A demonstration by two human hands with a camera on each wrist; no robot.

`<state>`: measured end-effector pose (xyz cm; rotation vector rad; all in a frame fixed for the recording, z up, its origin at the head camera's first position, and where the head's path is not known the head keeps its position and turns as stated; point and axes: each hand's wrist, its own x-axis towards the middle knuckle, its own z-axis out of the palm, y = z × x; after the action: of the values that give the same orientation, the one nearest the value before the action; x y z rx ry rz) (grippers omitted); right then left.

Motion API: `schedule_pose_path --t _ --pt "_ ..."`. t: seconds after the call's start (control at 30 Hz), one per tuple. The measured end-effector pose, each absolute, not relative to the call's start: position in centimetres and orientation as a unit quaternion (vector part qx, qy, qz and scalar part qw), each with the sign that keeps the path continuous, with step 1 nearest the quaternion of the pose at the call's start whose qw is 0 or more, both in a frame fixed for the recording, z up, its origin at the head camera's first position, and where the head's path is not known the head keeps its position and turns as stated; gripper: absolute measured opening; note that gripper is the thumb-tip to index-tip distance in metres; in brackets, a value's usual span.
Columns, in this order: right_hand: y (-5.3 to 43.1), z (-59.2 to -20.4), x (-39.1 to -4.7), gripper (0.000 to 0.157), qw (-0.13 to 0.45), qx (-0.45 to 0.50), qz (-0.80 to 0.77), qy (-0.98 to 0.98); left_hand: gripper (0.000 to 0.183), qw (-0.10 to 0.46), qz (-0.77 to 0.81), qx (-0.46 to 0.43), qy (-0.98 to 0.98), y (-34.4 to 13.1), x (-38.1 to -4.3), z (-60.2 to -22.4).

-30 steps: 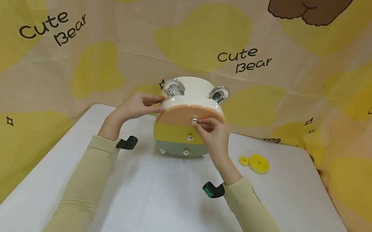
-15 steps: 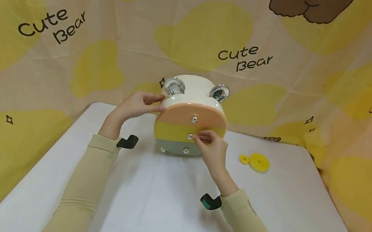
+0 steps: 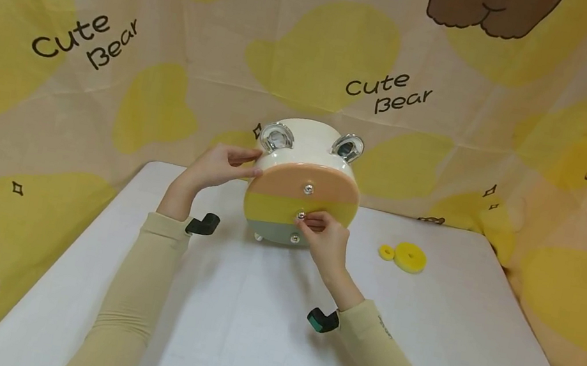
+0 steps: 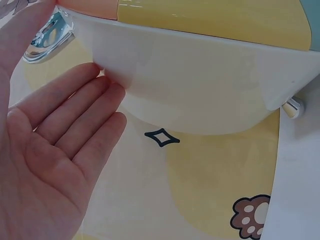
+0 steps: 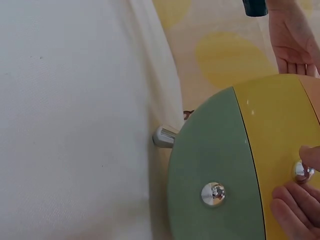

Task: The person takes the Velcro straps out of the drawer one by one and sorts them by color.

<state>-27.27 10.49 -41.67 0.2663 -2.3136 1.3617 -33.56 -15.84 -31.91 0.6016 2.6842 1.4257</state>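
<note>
A round-fronted drawer box (image 3: 309, 140) with silver ears stands on short feet. Its front has three bands: an orange top drawer (image 3: 282, 180), a yellow middle drawer (image 3: 268, 208) and a green bottom drawer (image 5: 210, 145). Thumb and fingers of my right hand (image 3: 329, 241) pinch the silver knob (image 5: 303, 171) of the yellow drawer, whose front looks flush with the others. My left hand (image 3: 214, 166) touches the box's left side with nearly straight fingers (image 4: 92, 107), its thumb at the front rim. The bottom drawer's knob (image 5: 213, 194) is untouched.
Two yellow rings, a small one (image 3: 387, 252) and a larger one (image 3: 410, 257), lie on the white table (image 3: 234, 328) right of the box. A patterned cloth (image 3: 225, 35) hangs close behind and along both sides.
My right hand has dropped from the orange drawer's knob to the yellow drawer's knob and shifted slightly left. The left hand has stayed at the box's side.
</note>
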Motion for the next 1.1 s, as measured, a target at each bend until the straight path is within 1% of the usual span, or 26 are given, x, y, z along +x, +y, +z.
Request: schedule_pose_path --t 0.27,0.4,0.6,0.83,1.1 --pt "10.2 -41.7 -27.6 0.022 0.243 0.082 0.478 -0.84 0.059 0.029 0.449 0.193 0.872 -15.1 -31.2 -29.5" --pt "10.2 -41.7 -27.7 0.022 0.249 0.081 0.475 -0.84 0.059 0.026 0.452 0.194 0.87 -15.3 -32.1 -30.4" --pt "10.1 -41.8 -27.8 0.022 0.255 0.083 0.477 -0.837 0.065 0.015 0.457 0.193 0.868 -16.0 -33.8 -32.2" --pt "10.0 -41.9 -27.7 0.021 0.258 0.083 0.478 -0.835 0.063 0.02 0.456 0.19 0.869 -15.9 -33.8 -32.3" --pt "10.0 -41.9 -27.1 0.021 0.259 0.079 0.476 -0.837 0.069 0.011 0.456 0.189 0.87 -16.0 -33.9 -32.5"
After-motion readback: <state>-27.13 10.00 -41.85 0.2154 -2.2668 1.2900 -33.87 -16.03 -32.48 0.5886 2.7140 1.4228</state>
